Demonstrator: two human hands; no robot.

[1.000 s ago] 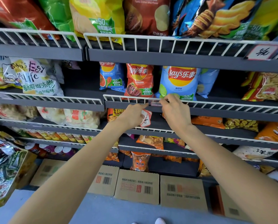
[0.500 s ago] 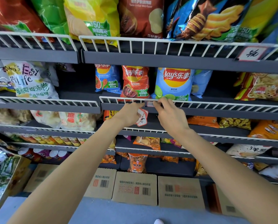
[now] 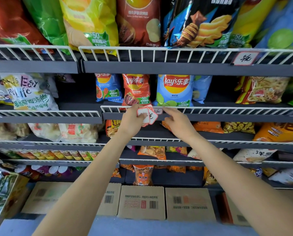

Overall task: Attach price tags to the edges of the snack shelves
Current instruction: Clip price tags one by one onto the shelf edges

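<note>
While both bare arms reach up toward the snack shelves, the left hand [image 3: 131, 118] keeps its grip closed around a small fan of price tags [image 3: 147, 116], white cards with red borders, thumb pressed over the front one; the stack is held just in front of the white wire rail [image 3: 210, 110] of the middle shelf, overlapping it; one more tag [image 3: 157, 110] sits on that rail just right of the held cards, with handwriting too small to read; the right hand [image 3: 178, 122] is right beside it with nothing in its grip, fingers loose and spread, the forefinger stretched out along the rail close to that tag, though whether it touches I cannot tell; behind the rail stand three Lay's bags, a small blue one [image 3: 108, 87], a red one [image 3: 136, 90] and a light blue lime one [image 3: 175, 91]; up on the higher shelf, far to the right, another handwritten tag [image 3: 244, 58] is fixed on its wire rail; large chip bags [image 3: 139, 21] crowd the top row; to the left lies a white bag with coloured lettering [image 3: 29, 91]; down on the floor, near the foot of the shelves, a row of cardboard boxes [image 3: 141, 202] shows barcodes.
</note>
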